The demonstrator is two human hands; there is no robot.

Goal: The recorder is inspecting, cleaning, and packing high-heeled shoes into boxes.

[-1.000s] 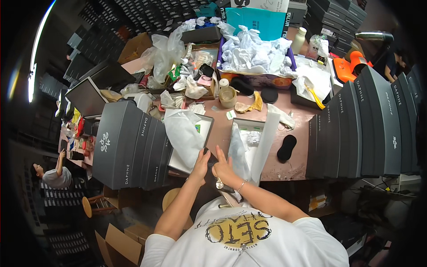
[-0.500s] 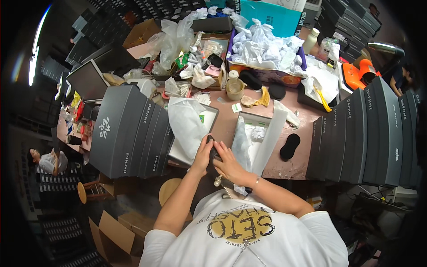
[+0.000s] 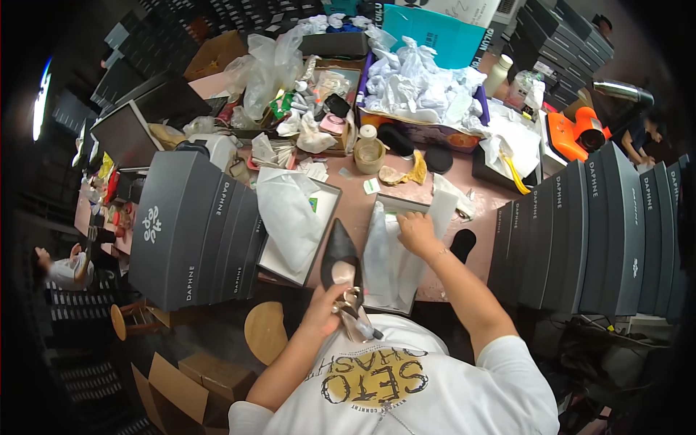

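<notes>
My left hand (image 3: 324, 308) is closed round the back part of a black pointed high-heeled shoe (image 3: 341, 250), whose toe points away from me. Its pale insole shows, and a wrap covers the heel end near my shirt. Over an open shoe box (image 3: 390, 304) in front of me, my right hand (image 3: 417, 235) reaches down with curled fingers. What those fingers hold is hidden beneath the hand. White tissue paper (image 3: 441, 210) and a whitish wrapped item (image 3: 378, 250) lie in that box. Left of it, another open shoe box (image 3: 322, 230) contains a white wrapped bundle (image 3: 286, 210).
Dark shoe boxes stand stacked at left (image 3: 170, 232) and right (image 3: 609, 225). A purple-edged box of crumpled paper (image 3: 420, 83) sits at the back, near a jar (image 3: 368, 154). Black oval pads (image 3: 438, 159) and an orange device (image 3: 576, 136) are on the table.
My right hand has left the shoe and moved right, over the open box where crumpled paper lay. The shoe, now in my left hand alone, has turned its opening into view.
</notes>
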